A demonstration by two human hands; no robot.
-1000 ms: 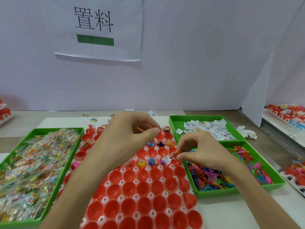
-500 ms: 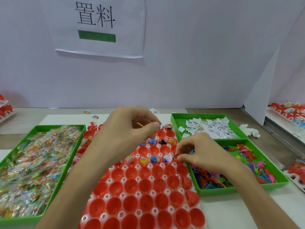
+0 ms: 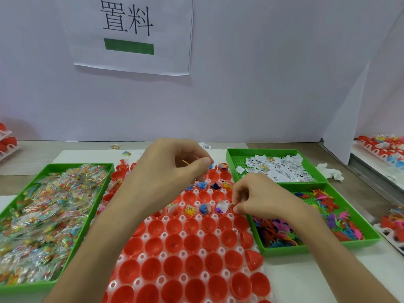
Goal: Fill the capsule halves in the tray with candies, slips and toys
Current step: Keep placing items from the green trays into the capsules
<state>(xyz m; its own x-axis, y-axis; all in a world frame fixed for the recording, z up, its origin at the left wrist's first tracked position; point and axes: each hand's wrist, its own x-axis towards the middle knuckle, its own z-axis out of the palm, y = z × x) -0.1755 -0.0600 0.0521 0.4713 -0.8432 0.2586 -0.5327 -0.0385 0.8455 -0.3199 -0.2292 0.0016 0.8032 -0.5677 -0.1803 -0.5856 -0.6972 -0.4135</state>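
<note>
across the middle of the white tray (image 3: 141, 256), one row of red capsule halves (image 3: 172, 243) is seen filled with toys and slips. over the tray's far part, small pieces (image 3: 211, 165) are pinched by the curled left hand (image 3: 166, 178). at the tray's right edge, a small red piece (image 3: 233, 207) is pinched by the right hand (image 3: 262, 200). candies (image 3: 43, 215) are heaped left of the tray, loose slips (image 3: 277, 169) and toys (image 3: 328, 206) right of it.

The capsule halves (image 3: 192, 238) are smooth, glossy red plastic, seated in a thin, milky translucent plastic tray (image 3: 205, 275). The green bins (image 3: 317, 247) are matt plastic with gridded floors. Candy packets (image 3: 43, 215) are in clear, crinkled, shiny film. Slips (image 3: 279, 169) are printed white paper, toys (image 3: 328, 206) coloured plastic, and the sign (image 3: 131, 33) is matt paper
</note>
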